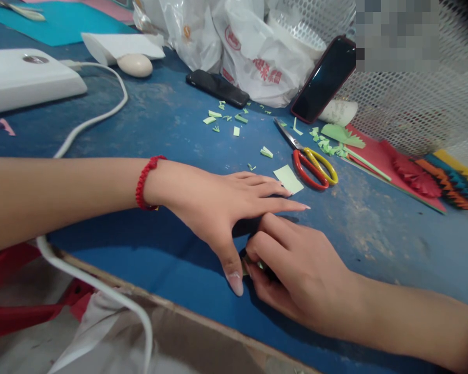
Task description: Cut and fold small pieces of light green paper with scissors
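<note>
My left hand (226,205), with a red braided bracelet at its wrist, reaches in from the left, palm down, its fingers stretched out over the blue table. Curled close to its thumb is my right hand (296,265). The right fingers are pinched round something small, partly greenish; they hide most of it, so its kind does not show. A pale green paper square (289,179) lies at the left fingertips, partly under them. Just beyond it, scissors (310,161) with one red and one yellow handle rest with their blades pointing up and left.
Green paper scraps (226,118) litter the table beyond my hands. Behind stand plastic bags (265,57), a dark phone lying flat (217,88) and a phone leaning upright (323,78). Folded coloured paper (452,176) is at right. A white cable (97,122) runs off the near edge.
</note>
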`<state>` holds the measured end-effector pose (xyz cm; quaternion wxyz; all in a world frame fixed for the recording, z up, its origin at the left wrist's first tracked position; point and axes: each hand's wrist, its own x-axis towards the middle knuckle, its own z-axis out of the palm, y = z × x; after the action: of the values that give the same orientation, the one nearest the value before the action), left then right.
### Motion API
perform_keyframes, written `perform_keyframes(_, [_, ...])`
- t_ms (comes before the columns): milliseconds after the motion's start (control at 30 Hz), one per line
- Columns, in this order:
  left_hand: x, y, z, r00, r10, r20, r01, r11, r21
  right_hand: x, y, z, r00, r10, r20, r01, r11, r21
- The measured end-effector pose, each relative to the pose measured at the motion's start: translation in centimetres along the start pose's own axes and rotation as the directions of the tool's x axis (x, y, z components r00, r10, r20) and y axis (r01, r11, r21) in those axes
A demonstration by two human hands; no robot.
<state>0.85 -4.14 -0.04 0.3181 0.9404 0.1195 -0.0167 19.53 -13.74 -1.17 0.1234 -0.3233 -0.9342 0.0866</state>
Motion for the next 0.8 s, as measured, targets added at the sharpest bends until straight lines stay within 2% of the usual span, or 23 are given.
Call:
perform_keyframes(200, [-0.08,-0.12,0.04,1.000,-0.009,-0.004,0.009,0.999,-0.042,0.05,-0.04,-0.03,1.000,-0.002,-0.016,0.003,1.000,0.006])
perform_keyframes(467, [-0.16,0.07,-0.01,1.000,-0.019,0.008,0.019,1.000,-0.010,0.21,0.06,-0.02,1.000,0.002,-0.020,-0.002,1.000,0.027])
perform_keyframes(800, [0.00,-0.06,0.32,0.999,-0.028,-0.032,0.028,0.999,-0.024,0.14,0.10,-0.16,1.000,0.003,0.008,-0.003,0.999,0.038])
